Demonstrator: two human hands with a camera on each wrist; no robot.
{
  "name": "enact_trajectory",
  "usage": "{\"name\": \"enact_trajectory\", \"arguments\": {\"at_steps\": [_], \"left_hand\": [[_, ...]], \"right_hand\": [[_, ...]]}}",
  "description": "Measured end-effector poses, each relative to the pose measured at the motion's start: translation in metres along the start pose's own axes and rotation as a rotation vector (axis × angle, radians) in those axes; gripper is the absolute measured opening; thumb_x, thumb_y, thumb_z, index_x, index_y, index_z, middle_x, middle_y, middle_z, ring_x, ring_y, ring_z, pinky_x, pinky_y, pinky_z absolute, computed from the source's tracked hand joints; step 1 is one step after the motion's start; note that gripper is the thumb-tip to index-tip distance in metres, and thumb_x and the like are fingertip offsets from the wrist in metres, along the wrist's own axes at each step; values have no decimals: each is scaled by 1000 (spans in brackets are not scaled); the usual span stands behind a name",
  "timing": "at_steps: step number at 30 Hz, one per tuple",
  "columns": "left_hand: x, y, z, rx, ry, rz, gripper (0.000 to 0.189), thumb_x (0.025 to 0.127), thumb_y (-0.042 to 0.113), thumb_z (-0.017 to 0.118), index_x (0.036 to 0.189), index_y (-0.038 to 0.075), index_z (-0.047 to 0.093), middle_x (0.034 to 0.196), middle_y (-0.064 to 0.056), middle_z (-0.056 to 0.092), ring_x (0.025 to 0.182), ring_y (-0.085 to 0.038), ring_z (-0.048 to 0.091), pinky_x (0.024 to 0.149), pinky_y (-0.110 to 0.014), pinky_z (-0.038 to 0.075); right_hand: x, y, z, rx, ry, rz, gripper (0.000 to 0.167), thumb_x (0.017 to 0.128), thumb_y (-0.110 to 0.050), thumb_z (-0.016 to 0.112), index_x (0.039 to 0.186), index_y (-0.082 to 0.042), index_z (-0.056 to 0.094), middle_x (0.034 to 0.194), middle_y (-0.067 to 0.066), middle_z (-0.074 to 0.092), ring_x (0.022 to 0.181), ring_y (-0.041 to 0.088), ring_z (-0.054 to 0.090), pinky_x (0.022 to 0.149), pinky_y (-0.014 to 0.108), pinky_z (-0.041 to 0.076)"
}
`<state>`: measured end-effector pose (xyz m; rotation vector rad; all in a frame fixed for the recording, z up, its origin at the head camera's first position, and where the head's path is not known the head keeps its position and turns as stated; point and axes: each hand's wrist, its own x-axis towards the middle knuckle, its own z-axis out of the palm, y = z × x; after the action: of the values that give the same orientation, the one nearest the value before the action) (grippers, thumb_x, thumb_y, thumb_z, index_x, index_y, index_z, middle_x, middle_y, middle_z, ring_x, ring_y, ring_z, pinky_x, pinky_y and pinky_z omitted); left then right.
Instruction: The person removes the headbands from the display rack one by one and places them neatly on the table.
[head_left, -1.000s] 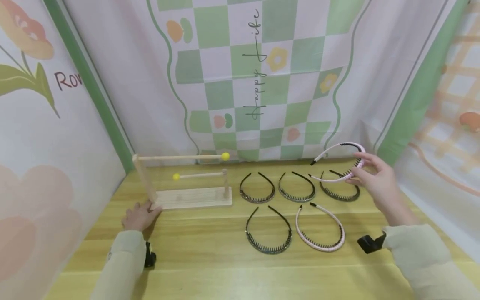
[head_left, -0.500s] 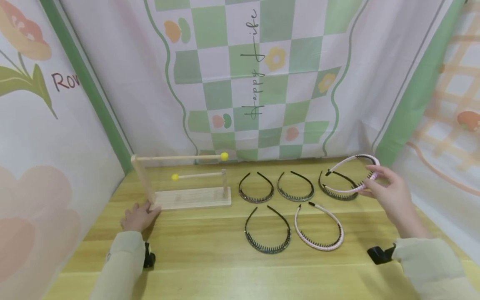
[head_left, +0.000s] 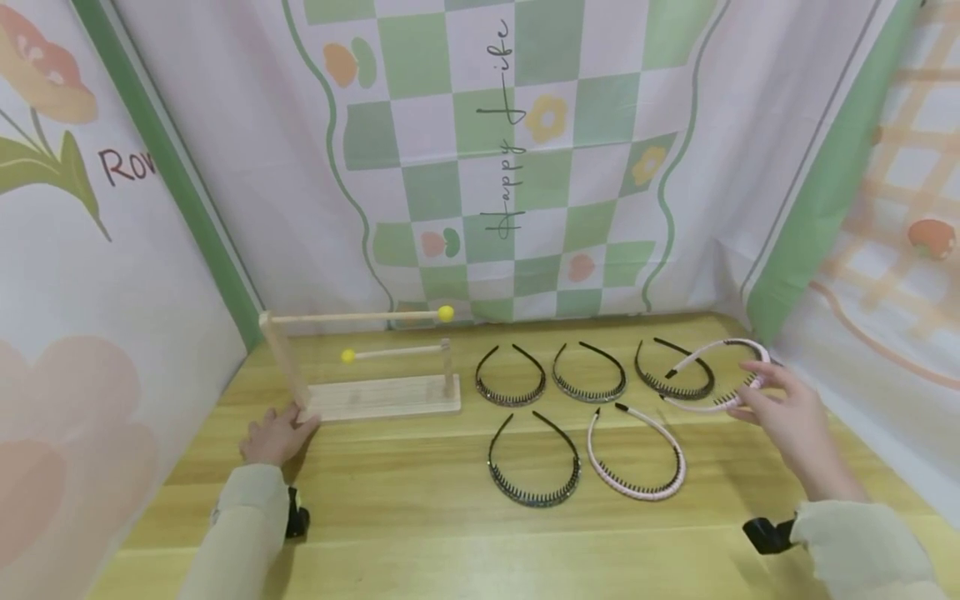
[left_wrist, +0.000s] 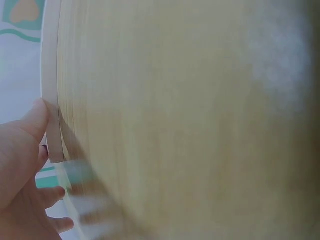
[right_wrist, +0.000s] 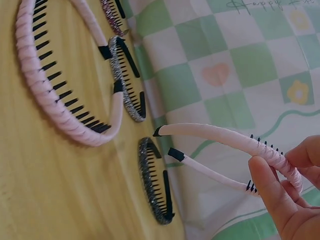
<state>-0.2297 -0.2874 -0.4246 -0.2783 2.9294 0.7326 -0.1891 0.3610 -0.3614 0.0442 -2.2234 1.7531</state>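
My right hand [head_left: 787, 417] pinches a pink toothed headband [right_wrist: 210, 131] between thumb and fingers, by its wrapped, curved part. The band's black-tipped ends point left, and it overlaps a dark headband [head_left: 678, 392] at the right of the back row. At the left, my left hand [head_left: 273, 437] grips the end of a wooden stand [head_left: 382, 398], its thumb on the base board and the other fingers around the corner. Two horizontal rods with yellow ball ends [head_left: 446, 314] extend from the stand's posts, and nothing hangs on them.
Two more dark headbands, one at the left [head_left: 510, 400] and one in the middle [head_left: 592, 396], lie in the back row. In front are a dark sparkly headband [head_left: 534, 501] and a pink headband [head_left: 652, 496]. A checked curtain [head_left: 487, 183] hangs behind the wooden table [head_left: 420, 533].
My right hand has moved right and down with the pink headband, bringing it lower toward the table beside the back-row dark headband. My left hand stays on the wooden stand.
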Motion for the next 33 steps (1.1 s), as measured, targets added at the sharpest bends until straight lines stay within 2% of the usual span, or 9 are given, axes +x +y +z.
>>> {"name": "enact_trajectory", "arguments": {"at_steps": [3,5,9,12,14,18,22,27,33], "left_hand": [[-1,1,-1,1,0,0,76,90,60,38,146,10,21,139,-40,10,118,-63,10,86,-73,17],[-2,1,-1,3,1,2,76,90,59,38,145,10,22,139,-40,10,118,-63,11,86,-73,17],[-3,1,-1,4,2,4,75,90,58,38,145,9,23,139,-40,11,118,-63,11,86,-73,18],[-2,1,-1,9,4,1,76,90,59,38,145,10,22,139,-40,11,118,-63,12,86,-73,18],[-1,1,-1,11,4,-3,76,90,60,38,145,10,22,139,-39,12,117,-63,13,86,-73,18],[0,0,0,20,8,-3,75,90,60,38,145,11,23,138,-39,14,117,-62,14,86,-73,19],[-1,1,0,16,8,-3,74,91,59,38,145,11,23,138,-39,15,117,-62,15,86,-73,19],[-3,3,-1,12,3,-1,73,91,57,39,145,11,23,138,-39,14,117,-61,15,86,-73,19],[-5,5,-3,8,-1,-2,72,91,56,39,145,10,23,138,-39,13,118,-61,14,86,-73,19]], "right_hand": [[-1,13,-4,-3,28,20,37,86,7,53,120,-9,56,97,13,37,69,11,62,66,23,53],[-2,18,-6,-11,30,28,39,87,6,54,124,-6,54,97,12,37,69,11,62,66,24,53],[-10,18,-11,-11,18,46,41,87,4,54,120,-19,56,98,11,36,70,10,63,66,22,52],[-17,15,-15,-95,6,47,42,89,1,53,120,-28,54,99,10,36,69,7,64,65,21,52],[-21,16,-17,-168,16,51,42,90,-1,52,123,-27,52,98,10,36,68,6,64,63,20,52],[-29,20,-22,-308,31,44,43,91,-4,52,134,-9,45,97,14,39,66,3,62,61,22,53],[-35,24,-28,-452,34,47,46,93,-9,52,131,12,36,96,21,47,62,4,60,56,25,54],[-44,28,-39,-577,-20,99,45,95,-19,51,122,15,42,88,23,56,58,12,59,51,28,53],[-49,33,-49,-632,-144,181,45,96,-25,48,115,15,45,83,20,61,58,18,58,51,30,51]]}}
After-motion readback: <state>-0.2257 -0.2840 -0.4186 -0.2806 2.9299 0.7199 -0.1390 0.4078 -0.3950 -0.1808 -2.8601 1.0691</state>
